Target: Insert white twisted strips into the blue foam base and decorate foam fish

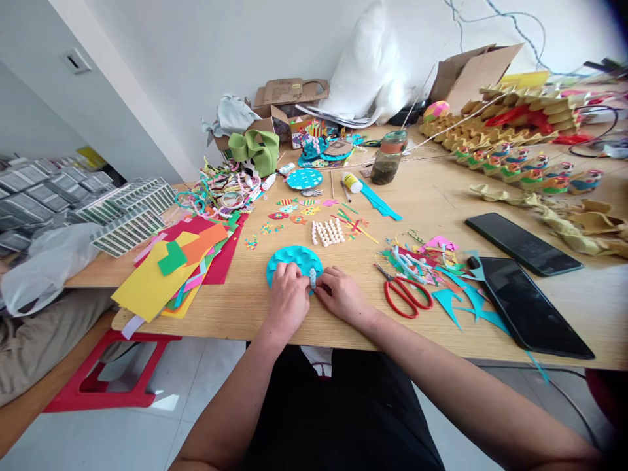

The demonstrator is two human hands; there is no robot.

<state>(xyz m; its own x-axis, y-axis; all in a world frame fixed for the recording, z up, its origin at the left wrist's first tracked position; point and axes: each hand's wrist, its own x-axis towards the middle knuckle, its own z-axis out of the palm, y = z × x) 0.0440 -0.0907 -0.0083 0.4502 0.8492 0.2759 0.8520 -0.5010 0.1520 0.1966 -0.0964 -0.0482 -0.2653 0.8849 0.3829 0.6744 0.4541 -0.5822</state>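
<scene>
Observed, lower centre of the frame: left hand [287, 297] and right hand [342, 296], fingers curled, fingertips at either side of a pale blue ridged piece [313, 279] on a blue disc [290, 254]; whether either pinches it, I cannot tell. Right of centre: red-handled scissors [406, 296]. Centre: rows of cream beads [328, 232]. Beyond: white tube [351, 182], yellow label too small to read. Upper centre: cardboard [288, 93], printing likewise illegible

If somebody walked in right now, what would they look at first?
Probably the bright blue disc in the middle, at the left hand and right hand. Next, maybe the big white fluffy bundle at the back, or the red-handled scissors lying right of the hands.
</scene>
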